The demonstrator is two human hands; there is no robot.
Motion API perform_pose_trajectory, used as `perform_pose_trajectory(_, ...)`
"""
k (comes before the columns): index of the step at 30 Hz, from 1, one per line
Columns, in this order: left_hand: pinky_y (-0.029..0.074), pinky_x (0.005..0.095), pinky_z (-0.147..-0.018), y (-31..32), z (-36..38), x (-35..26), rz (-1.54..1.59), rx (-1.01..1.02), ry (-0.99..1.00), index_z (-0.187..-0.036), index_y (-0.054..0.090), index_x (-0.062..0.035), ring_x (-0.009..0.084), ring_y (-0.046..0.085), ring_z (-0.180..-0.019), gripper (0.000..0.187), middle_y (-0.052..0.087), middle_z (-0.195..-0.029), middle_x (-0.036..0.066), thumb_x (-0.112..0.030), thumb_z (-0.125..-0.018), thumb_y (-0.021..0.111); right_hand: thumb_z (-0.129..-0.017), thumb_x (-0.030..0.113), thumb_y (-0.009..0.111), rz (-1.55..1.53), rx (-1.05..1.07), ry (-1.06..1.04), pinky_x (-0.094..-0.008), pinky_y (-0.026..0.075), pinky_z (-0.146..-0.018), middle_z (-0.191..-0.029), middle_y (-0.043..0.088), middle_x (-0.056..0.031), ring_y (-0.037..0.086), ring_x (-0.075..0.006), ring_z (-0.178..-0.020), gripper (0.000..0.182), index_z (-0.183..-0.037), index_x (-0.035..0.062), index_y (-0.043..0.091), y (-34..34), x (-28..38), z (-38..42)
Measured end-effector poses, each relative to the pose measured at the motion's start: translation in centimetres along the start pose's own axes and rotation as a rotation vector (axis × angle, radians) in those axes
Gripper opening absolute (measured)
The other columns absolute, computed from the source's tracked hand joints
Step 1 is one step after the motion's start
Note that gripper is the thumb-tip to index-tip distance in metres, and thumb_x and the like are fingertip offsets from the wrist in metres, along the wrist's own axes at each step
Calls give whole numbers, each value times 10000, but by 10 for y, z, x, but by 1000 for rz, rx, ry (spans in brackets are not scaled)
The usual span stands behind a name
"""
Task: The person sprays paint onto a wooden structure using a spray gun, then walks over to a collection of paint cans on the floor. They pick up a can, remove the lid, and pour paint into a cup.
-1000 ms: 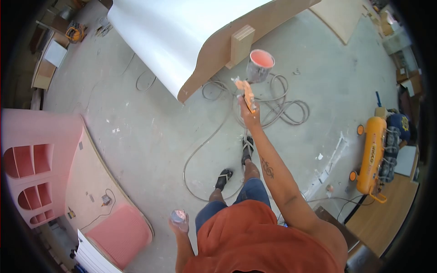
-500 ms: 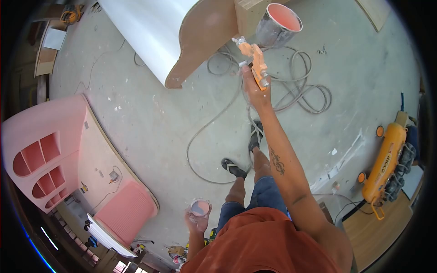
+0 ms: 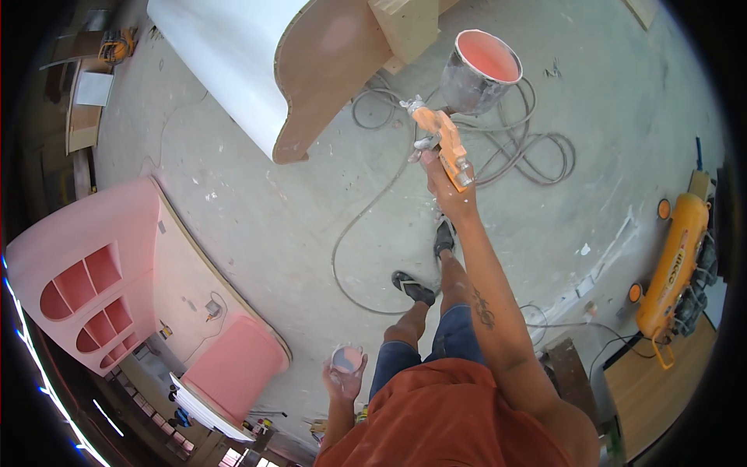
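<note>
Upper middle of the head view: orange spray gun, held out above the floor in the right hand. Fingers curled about the grip, partly hidden by the gun body; exact placing of each fingertip cannot be told. Metal nozzle end points up and left in view. Paint cup joined to the gun, grey and smeared outside, pink paint showing in its open mouth.

Lower middle, same view: left hand well apart from the gun, near the blue shorts. Fingers wrapped round a small cup, thumb and fingertips at opposite sides; pinkish and grey-blue patches inside it.

Coiled hose on the floor behind the gun, one loop running down toward the sandals. Whether it meets the gun cannot be told.

Top of view: white curved panel with a brown wavy end, wooden block against that end. Left side: pink cabinet, divided openings in its face. Right side: yellow air compressor beside a wood-grain board.
</note>
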State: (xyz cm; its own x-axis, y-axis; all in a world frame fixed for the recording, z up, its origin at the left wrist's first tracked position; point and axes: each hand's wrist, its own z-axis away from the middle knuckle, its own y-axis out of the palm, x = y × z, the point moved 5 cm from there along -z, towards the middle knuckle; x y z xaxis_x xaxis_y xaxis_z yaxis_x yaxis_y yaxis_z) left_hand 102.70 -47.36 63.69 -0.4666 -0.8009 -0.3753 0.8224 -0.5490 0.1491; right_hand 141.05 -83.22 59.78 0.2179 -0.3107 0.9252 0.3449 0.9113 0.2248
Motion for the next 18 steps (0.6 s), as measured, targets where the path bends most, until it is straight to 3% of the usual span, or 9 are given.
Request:
perform_pose_trajectory(8, 398, 572, -1084, 37, -6, 2, -8, 38, -17, -1264, 608, -89, 381, 573, -1198, 440, 626, -1273, 135, -405, -968, 535, -989, 249, 651, 128, 238, -2, -301, 384, -568, -677, 486, -2, 422, -111, -620, 260, -890, 14, 601, 13, -2, 11)
perform_pose_trajectory(11, 398, 572, -1085, 40, -8, 3, 1, 71, -27, -1272, 606, -91, 381, 572, -1200, 444, 622, -1283, 136, -404, -967, 531, -988, 255, 655, 198, 275, 51, -296, 416, -607, -693, 518, -1, 459, -111, -653, 259, -933, 6, 614, 12, -27, 19)
perform_pose_trajectory(18, 390, 572, -1092, 24, -11, 3, -15, 52, -44, -1293, 596, -97, 380, 566, -1214, 453, 618, -1295, 133, -400, -966, 517, -987, 250, 652, 120, 163, 2, -283, 459, -670, -738, 581, -15, 515, -117, -707, 258, -1045, -1, 636, -3, -41, 43)
